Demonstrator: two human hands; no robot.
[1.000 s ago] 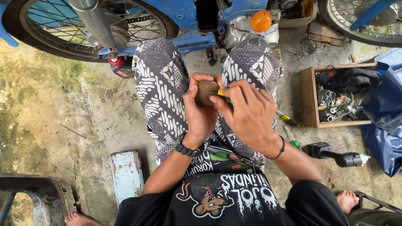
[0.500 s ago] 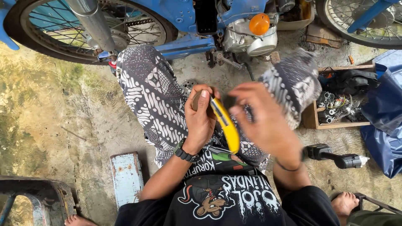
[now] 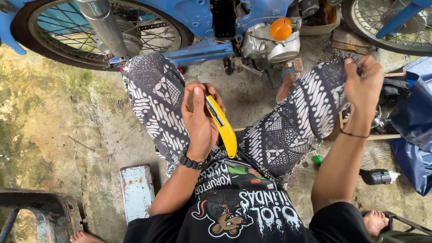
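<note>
While the left hand [image 3: 200, 119] now grips both the brown part [image 3: 192, 100] and the yellow knife [image 3: 222, 126] between the knees, the right hand [image 3: 362, 83] has let go and swung to the right knee [image 3: 315, 96], fingers pinching the trouser cloth beside the toolbox [image 3: 387, 121].

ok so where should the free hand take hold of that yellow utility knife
Best bet: the bare lower end of the yellow utility knife, approached from the right. The left hand covers its upper end, and the handle slants down toward the lap, leaving that end exposed for the right hand.
</note>
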